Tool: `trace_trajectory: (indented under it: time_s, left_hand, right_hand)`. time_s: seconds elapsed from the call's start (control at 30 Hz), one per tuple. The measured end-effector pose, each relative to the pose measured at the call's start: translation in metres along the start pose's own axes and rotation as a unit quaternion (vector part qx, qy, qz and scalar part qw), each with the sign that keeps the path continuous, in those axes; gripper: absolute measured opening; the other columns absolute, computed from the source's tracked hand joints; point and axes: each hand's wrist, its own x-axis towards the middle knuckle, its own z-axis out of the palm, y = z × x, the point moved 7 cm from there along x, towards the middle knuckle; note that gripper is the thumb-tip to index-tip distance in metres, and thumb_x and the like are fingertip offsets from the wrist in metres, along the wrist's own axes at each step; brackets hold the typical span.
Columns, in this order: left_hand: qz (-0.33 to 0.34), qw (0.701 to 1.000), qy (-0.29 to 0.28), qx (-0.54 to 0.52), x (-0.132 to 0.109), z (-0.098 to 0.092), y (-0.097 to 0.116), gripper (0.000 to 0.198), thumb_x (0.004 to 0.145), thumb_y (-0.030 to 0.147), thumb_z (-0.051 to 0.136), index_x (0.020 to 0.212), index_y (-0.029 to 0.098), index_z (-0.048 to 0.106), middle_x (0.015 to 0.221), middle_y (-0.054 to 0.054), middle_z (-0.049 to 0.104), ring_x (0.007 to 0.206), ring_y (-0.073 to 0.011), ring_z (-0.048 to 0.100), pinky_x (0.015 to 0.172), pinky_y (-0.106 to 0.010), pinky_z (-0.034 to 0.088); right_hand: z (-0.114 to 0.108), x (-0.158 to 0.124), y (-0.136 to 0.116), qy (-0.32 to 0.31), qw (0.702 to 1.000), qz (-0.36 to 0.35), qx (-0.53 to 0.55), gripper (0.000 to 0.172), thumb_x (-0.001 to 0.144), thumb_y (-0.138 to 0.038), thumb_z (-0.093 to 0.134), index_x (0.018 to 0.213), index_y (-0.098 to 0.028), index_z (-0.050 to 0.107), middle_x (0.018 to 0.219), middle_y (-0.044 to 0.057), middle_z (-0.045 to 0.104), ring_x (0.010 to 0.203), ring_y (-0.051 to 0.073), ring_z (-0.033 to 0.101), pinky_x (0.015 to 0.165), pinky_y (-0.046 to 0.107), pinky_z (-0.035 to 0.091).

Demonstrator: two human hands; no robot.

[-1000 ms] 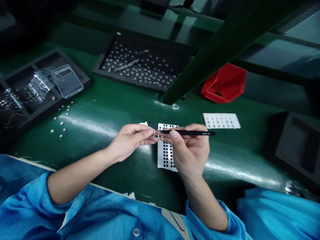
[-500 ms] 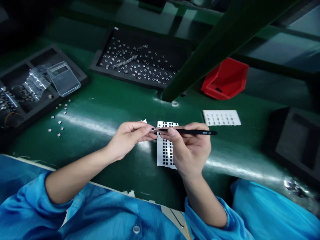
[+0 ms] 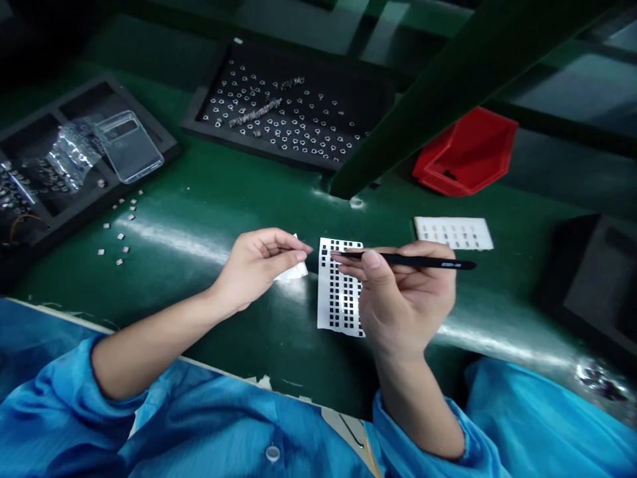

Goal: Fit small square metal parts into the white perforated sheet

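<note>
My right hand point(image 3: 403, 299) pinches black fine-tipped tweezers point(image 3: 408, 261), with their tips over the top left of a white sheet printed with rows of black squares point(image 3: 339, 287). I cannot tell whether the tips hold a tiny part. My left hand point(image 3: 261, 265) sits left of the sheet, its fingers curled together around a small white paper piece point(image 3: 294, 270). Its fingertips are apart from the tweezers. The sheet lies flat on the green mat point(image 3: 199, 318), partly hidden by my right hand.
A black tray of small silver parts point(image 3: 286, 106) lies ahead. At left, a compartment tray point(image 3: 30, 153) holds a transparent case point(image 3: 132, 147) and a plastic bag point(image 3: 74, 156). Loose parts point(image 3: 119, 236) dot the mat. Right: white card point(image 3: 452, 232), red bin point(image 3: 465, 153), green beam point(image 3: 448, 106).
My hands have parted: the left moved left, and the tweezers moved right over the sheet. The tiny dark part seen between fingertips and tweezers no longer shows.
</note>
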Motion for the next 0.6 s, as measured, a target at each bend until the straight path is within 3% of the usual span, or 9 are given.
trace_trajectory:
  time_s: [0.1, 0.2, 0.3, 0.4, 0.5, 0.6]
  left_hand:
    - [0.026, 0.999, 0.004, 0.023, -0.002, -0.001, 0.002, 0.020, 0.083, 0.029, 0.095, 0.088, 0.017, 0.080, 0.102, -0.008, 0.088, 0.092, -0.0190, 0.082, 0.086, -0.031, 0.063]
    - [0.099, 0.989, 0.026, 0.103, -0.008, -0.004, 0.015, 0.017, 0.089, 0.031, 0.092, 0.097, 0.020, 0.081, 0.105, -0.007, 0.088, 0.100, -0.0235, 0.084, 0.092, -0.035, 0.065]
    - [0.207, 0.954, 0.034, 0.214, -0.018, -0.002, 0.037, 0.030, 0.091, 0.025, 0.089, 0.120, 0.027, 0.083, 0.104, -0.003, 0.089, 0.104, -0.0250, 0.085, 0.104, -0.041, 0.063]
    - [0.279, 0.924, -0.001, 0.262, -0.025, 0.003, 0.049, 0.036, 0.096, 0.017, 0.080, 0.130, 0.031, 0.082, 0.109, 0.000, 0.089, 0.103, -0.0235, 0.084, 0.105, -0.042, 0.062]
    - [0.276, 0.922, -0.015, 0.271, -0.024, 0.004, 0.046, 0.034, 0.101, 0.018, 0.073, 0.133, 0.029, 0.082, 0.116, -0.003, 0.089, 0.111, -0.0239, 0.084, 0.106, -0.041, 0.064]
    - [0.195, 0.955, -0.003, 0.222, -0.017, 0.001, 0.034, 0.023, 0.102, 0.026, 0.077, 0.125, 0.025, 0.083, 0.118, -0.006, 0.088, 0.114, -0.0250, 0.084, 0.102, -0.038, 0.066]
  right_hand:
    - [0.000, -0.001, -0.003, -0.001, 1.000, -0.011, -0.015, 0.037, 0.095, -0.036, 0.092, 0.105, -0.033, 0.057, 0.091, -0.006, 0.085, 0.079, 0.023, 0.088, 0.068, 0.034, 0.075]
    - [-0.001, -0.002, -0.008, -0.001, 1.000, -0.020, -0.008, 0.035, 0.096, -0.034, 0.091, 0.106, -0.033, 0.058, 0.093, -0.005, 0.086, 0.079, 0.023, 0.088, 0.066, 0.034, 0.074]
    - [-0.003, -0.004, -0.014, -0.003, 1.000, -0.024, 0.002, 0.031, 0.098, -0.030, 0.090, 0.108, -0.033, 0.060, 0.094, -0.005, 0.086, 0.081, 0.023, 0.088, 0.067, 0.034, 0.074]
    - [-0.004, -0.006, -0.018, -0.004, 1.000, -0.031, 0.004, 0.030, 0.099, -0.029, 0.089, 0.109, -0.034, 0.062, 0.096, -0.004, 0.086, 0.082, 0.022, 0.088, 0.067, 0.033, 0.074]
    - [-0.003, -0.007, -0.019, -0.007, 0.999, -0.030, 0.015, 0.030, 0.098, -0.027, 0.089, 0.109, -0.033, 0.062, 0.095, -0.004, 0.087, 0.082, 0.021, 0.088, 0.068, 0.030, 0.072]
    - [-0.002, -0.007, -0.017, -0.011, 1.000, -0.025, 0.015, 0.031, 0.098, -0.026, 0.089, 0.109, -0.033, 0.062, 0.094, -0.004, 0.087, 0.082, 0.021, 0.088, 0.069, 0.031, 0.072]
